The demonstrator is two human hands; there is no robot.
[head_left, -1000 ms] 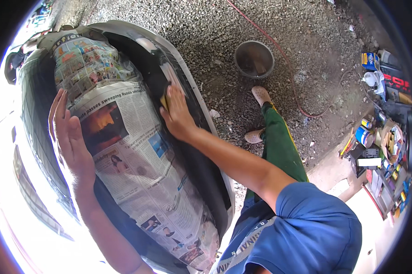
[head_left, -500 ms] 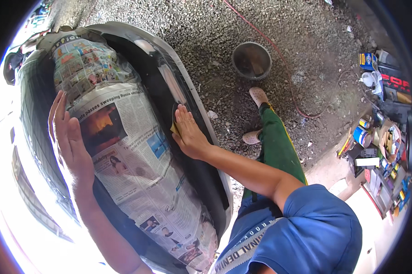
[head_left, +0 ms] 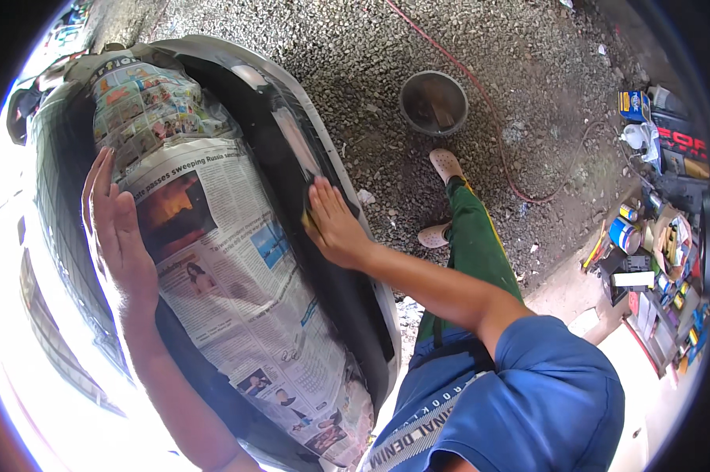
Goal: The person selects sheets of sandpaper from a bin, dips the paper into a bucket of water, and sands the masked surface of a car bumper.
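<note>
My right hand [head_left: 341, 228] lies nearly flat on a long, glossy dark car part [head_left: 323, 271]. Under its fingers and palm is a small yellow-and-dark pad [head_left: 308, 219], mostly covered, so its exact kind is hard to make out. My left hand [head_left: 121, 228] is open, its fingers stretched out near the left side of the newspaper; whether it touches the surface beneath cannot be told. Newspaper sheets [head_left: 221, 291] cover the middle of the car part between my hands, leaving a curved dark band and a pale outer rim on the right.
A round dark bucket [head_left: 412, 101] with something brown inside stands on gravel [head_left: 355, 47]. A red hose [head_left: 496, 118] curves across the ground. Tools, cans and boxes [head_left: 654, 259] crowd the right side. My feet in pale clogs [head_left: 446, 165] are beside the car part.
My right hand has slid a little to the right with the pad, toward the outer rim of the dark band. My left hand has hardly moved.
</note>
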